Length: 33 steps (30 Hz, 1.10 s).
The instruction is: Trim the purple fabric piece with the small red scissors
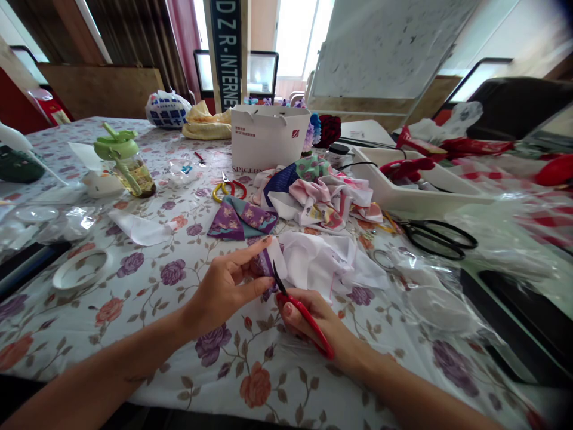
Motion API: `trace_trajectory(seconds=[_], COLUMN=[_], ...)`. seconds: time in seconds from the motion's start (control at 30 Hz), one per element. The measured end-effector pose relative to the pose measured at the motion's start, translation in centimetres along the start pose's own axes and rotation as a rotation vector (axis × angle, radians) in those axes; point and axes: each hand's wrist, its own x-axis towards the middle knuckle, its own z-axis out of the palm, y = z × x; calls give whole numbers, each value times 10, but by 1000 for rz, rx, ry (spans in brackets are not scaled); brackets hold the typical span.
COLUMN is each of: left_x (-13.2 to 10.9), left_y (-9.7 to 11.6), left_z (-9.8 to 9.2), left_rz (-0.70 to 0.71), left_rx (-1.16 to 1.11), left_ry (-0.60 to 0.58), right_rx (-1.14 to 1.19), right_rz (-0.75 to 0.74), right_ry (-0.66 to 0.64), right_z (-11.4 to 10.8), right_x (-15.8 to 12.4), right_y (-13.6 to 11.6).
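A small piece of purple and white fabric [265, 261] is pinched between the thumb and fingers of my left hand [228, 280]. My right hand [308, 319] is closed round a pair of red-handled scissors [313, 325], their dark blades pointing up against the fabric's edge. How far the blades are apart is hard to see. Just behind the fabric lies white cloth [320, 263], spread and crumpled on the table. Beyond my left hand sits a folded purple and teal patterned cloth [242, 218].
Pliers [229, 188], a heap of printed cloth [326, 194] and a white paper bag [268, 134] stand farther back. Black scissors [439, 237] and a white tray [421, 194] are at the right. A tape ring [80, 269] and a green-lidded jar [129, 164] are at the left.
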Motion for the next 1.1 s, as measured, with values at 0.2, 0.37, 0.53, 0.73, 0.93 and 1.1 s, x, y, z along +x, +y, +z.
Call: trace_trajectory(seconds=[0.2,0.37,0.53,0.73,0.93,1.1], left_x=[-1,0,-1,0,0,0], left_y=[1,0,-1,-1,-3,-2], left_z=[0,-1,0,0,0,0], left_rz=[12,-2,6,9,12,6], left_rx=[-2,-19,-11,4,-19,-7], left_ry=[0,-18,-13,-10,-16,-15], right_rx=[8,16,7,8,14,16], right_rz=[5,15,-5,14,11,23], right_ry=[9,5,6,13,14,24], right_z=[2,-1,-1,1,1,3], right_x=[-1,1,1,0,0,1], right_y=[-1,5,4,-1,-2,-5])
